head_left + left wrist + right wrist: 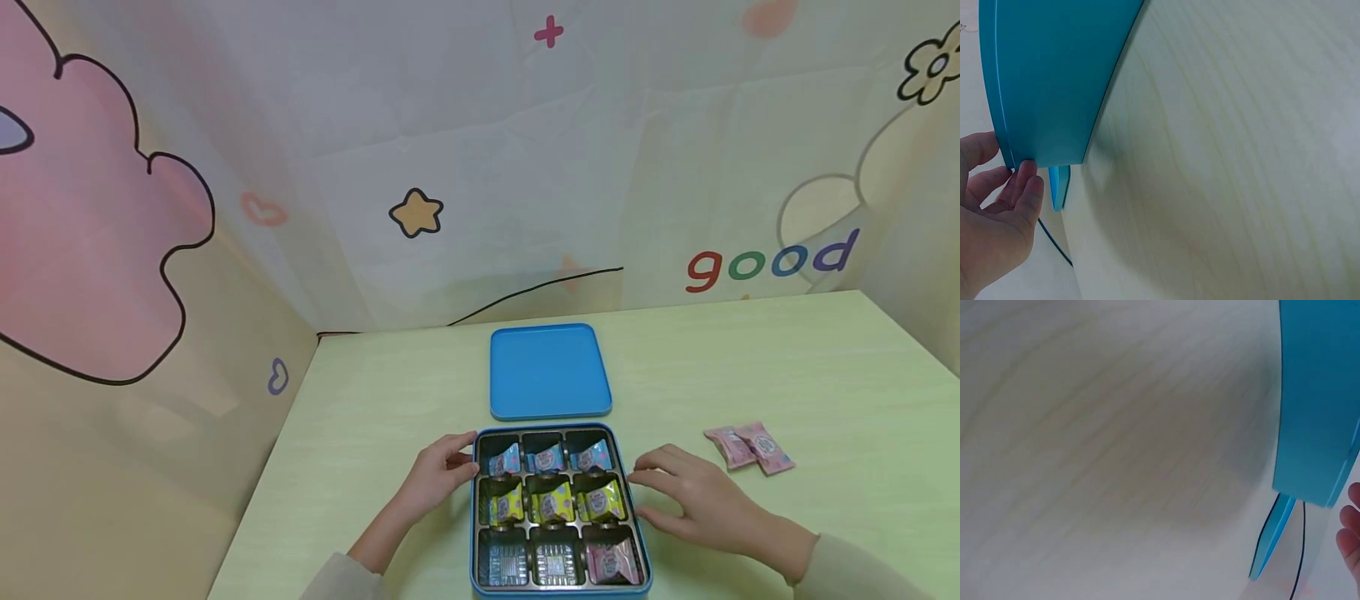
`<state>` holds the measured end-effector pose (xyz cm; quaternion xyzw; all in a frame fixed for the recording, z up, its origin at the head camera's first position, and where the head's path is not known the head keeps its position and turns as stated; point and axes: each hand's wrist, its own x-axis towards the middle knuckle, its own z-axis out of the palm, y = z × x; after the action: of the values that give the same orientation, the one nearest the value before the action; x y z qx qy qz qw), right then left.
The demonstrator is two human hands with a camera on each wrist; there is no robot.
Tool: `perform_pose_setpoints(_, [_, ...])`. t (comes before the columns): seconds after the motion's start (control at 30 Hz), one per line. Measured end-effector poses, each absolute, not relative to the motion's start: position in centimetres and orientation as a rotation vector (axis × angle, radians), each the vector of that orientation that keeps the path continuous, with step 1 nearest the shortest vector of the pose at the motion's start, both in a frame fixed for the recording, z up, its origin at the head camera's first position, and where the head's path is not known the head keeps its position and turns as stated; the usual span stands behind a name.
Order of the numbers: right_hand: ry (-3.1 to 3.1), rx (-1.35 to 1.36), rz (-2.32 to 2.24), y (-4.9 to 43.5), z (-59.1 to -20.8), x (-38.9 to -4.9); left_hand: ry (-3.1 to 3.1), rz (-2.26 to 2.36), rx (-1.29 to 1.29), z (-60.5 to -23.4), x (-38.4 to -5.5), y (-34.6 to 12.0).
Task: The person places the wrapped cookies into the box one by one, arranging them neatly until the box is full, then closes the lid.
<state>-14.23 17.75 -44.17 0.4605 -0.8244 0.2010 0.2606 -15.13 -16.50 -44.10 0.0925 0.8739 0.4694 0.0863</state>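
A blue box (561,592) with a dark tray of compartments stands in front of me. Blue wrapped candies (546,458) fill its far row, yellow wrapped candies (555,503) the middle row. A pink wrapped candy (613,561) sits in the near right compartment; the two beside it show their bare, patterned floors. My left hand (437,477) holds the box's far left corner, its fingers bent against the side in the left wrist view. At the right rim my right hand (693,497) has its fingers loosely extended, fingertips right by the edge.
The blue lid (551,371) lies flat just behind the box. Two pink wrapped candies (763,448) lie on the pale wood-grain table (847,367) beyond my right hand. A printed cloth wall (480,167) rises along the table's back and left.
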Motion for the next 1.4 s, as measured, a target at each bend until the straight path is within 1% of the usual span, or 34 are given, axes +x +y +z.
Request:
perform_pose_setpoints(0.37, [-2.298, 1.112, 0.489, 19.8, -45.1, -15.4, 2.604, 1.399, 0.263, -44.0, -15.3, -16.5])
perform_pose_setpoints(0.7, [-2.320, 1.061, 0.479, 21.3, -46.1, -16.3, 2.602, 1.400, 0.274, -44.1, -15.3, -16.5])
perform_pose_setpoints(1.13, [-2.620, 0.902, 0.332, 23.7, -47.6, -16.6, 2.607, 1.397, 0.290, -44.5, -15.3, -16.6])
perform_pose_setpoints(1.4, [-2.743, 0.802, 0.332, 24.8, -48.1, -16.7, 2.611, 1.396, 0.290, -44.5, -15.3, -16.6])
